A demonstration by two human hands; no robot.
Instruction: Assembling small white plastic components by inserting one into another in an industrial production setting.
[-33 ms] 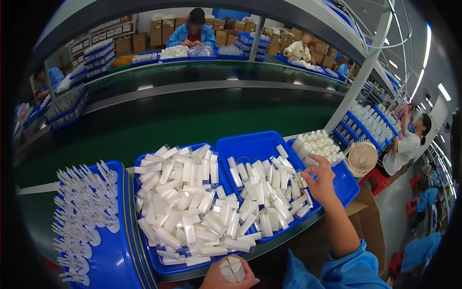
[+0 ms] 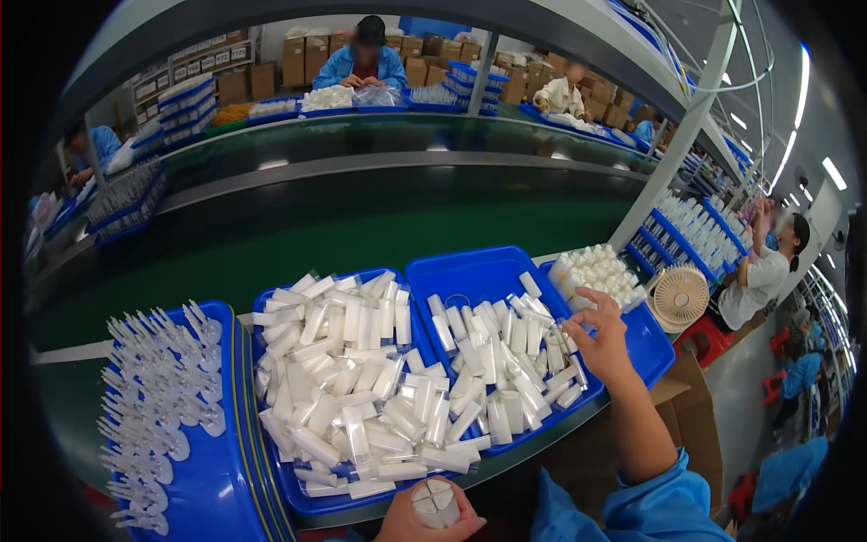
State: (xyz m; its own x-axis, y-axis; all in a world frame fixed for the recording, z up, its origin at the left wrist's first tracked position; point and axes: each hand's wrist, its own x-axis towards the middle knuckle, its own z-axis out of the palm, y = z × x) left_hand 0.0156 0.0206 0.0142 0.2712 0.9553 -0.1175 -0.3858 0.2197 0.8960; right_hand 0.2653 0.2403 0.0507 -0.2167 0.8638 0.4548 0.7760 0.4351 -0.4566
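At the lower edge my left hand (image 2: 402, 522) is closed round a bundle of white wedge-ended pieces (image 2: 435, 502), standing upright with their tops facing up. My right hand (image 2: 603, 336) hovers over the right side of a blue tray (image 2: 429, 269), its fingers curled toward the thumb. Something small and thin may be at its fingertips, but I cannot make it out. Inside that tray lie loose white pieces in clear wrap (image 2: 492, 357) and a thin band (image 2: 459, 298). A fuller blue tray (image 2: 298, 508) to its left is heaped with similar wrapped white pieces (image 2: 352, 379).
Far left, a stacked blue tray (image 2: 212, 470) carries white stemmed parts (image 2: 167, 388). White bundles (image 2: 596, 275) fill a blue tray (image 2: 652, 348) at right, beside a beige fan (image 2: 679, 296). A green conveyor belt (image 2: 361, 212) runs behind; people work across it. A metal post (image 2: 673, 154) rises at right.
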